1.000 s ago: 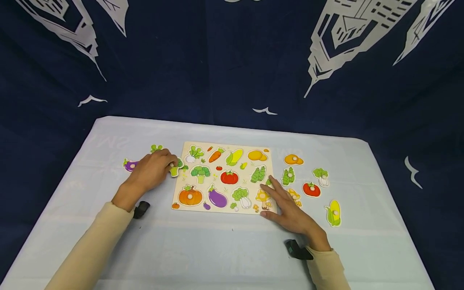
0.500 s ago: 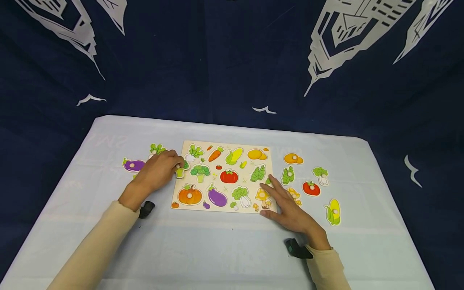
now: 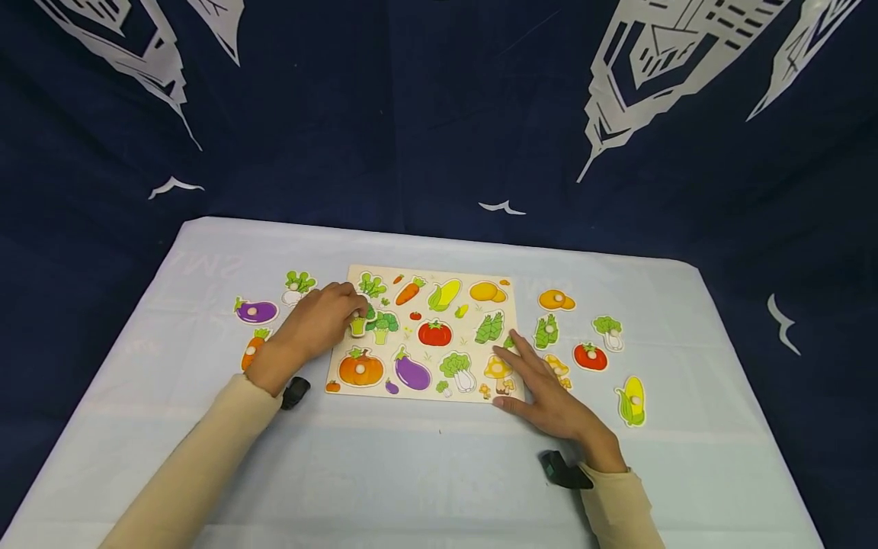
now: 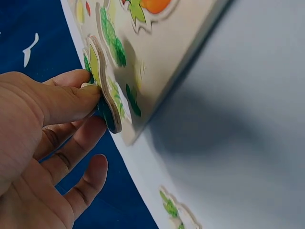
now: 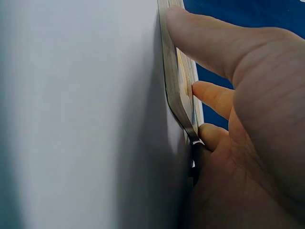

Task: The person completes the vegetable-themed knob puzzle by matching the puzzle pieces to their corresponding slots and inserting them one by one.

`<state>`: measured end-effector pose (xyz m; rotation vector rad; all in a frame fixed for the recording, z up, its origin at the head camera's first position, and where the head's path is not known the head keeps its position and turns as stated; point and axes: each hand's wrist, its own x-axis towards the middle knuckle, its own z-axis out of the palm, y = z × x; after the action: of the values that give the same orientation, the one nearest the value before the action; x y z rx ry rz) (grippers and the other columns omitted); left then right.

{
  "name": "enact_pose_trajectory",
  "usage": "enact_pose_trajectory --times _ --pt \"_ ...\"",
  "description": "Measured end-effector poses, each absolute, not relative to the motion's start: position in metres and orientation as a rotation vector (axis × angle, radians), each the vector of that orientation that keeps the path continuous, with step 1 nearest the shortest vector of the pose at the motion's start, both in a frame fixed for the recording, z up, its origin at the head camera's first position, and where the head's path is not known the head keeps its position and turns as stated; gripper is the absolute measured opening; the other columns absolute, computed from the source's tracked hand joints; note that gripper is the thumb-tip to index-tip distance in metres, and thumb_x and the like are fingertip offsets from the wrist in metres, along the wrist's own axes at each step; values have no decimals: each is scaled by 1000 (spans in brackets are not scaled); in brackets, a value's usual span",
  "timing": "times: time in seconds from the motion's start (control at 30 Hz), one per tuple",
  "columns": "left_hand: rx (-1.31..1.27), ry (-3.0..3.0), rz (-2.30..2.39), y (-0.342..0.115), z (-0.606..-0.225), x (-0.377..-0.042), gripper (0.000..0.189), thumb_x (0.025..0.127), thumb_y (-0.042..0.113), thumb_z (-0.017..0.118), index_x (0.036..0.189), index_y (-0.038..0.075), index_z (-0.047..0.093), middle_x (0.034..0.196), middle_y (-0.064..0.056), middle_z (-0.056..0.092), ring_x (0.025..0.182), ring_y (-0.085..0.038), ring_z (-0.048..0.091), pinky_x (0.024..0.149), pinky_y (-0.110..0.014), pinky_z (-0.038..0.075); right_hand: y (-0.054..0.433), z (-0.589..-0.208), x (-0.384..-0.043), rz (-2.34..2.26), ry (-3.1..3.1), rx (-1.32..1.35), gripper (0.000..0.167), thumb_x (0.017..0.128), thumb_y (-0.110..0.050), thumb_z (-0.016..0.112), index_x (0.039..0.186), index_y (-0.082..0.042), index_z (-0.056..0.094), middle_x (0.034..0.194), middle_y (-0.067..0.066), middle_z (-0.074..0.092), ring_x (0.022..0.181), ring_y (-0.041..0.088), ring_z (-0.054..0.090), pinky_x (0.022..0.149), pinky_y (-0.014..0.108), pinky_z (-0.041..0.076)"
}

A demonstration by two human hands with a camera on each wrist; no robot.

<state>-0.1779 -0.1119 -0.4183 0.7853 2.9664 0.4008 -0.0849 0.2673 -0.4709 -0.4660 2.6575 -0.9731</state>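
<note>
My left hand (image 3: 318,320) pinches a broccoli puzzle piece (image 3: 358,323) by its knob, over the left side of the wooden puzzle board (image 3: 466,320). In the left wrist view the broccoli piece (image 4: 106,90) is tilted above the board face, between thumb and fingertips. The printed broccoli spot (image 3: 382,326) lies just right of it. A pumpkin piece (image 3: 360,369) with a knob sits in the board's lower left. My right hand (image 3: 549,400) rests on the board's lower right corner with fingers spread, partly over the mushroom picture (image 3: 497,369). Its thumb (image 5: 200,33) touches the board's edge.
Left of the board lie turnip (image 3: 299,285), eggplant (image 3: 257,311) and carrot (image 3: 254,348) pieces, the carrot partly behind my left wrist. To the right are potato (image 3: 555,300), asparagus (image 3: 546,332), tomato (image 3: 590,357), cabbage (image 3: 609,332), mushroom (image 3: 559,369) and corn (image 3: 632,401) pieces.
My left hand has carried the broccoli piece rightward from the board's left edge to beside the printed broccoli, uncovering the carrot piece. The right hand stays in place.
</note>
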Motion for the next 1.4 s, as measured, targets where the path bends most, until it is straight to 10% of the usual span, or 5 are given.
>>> enact_pose_trajectory --times 1.4 --pt "892 2911 364 -79 -432 -179 20 94 0 63 103 13 77 108 -5 71 103 -24 63 92 -44 53 268 -472 -85 -971 2656 -475 83 87 -39 76 157 -25 33 170 6 5 156 34 4 117 70 12"
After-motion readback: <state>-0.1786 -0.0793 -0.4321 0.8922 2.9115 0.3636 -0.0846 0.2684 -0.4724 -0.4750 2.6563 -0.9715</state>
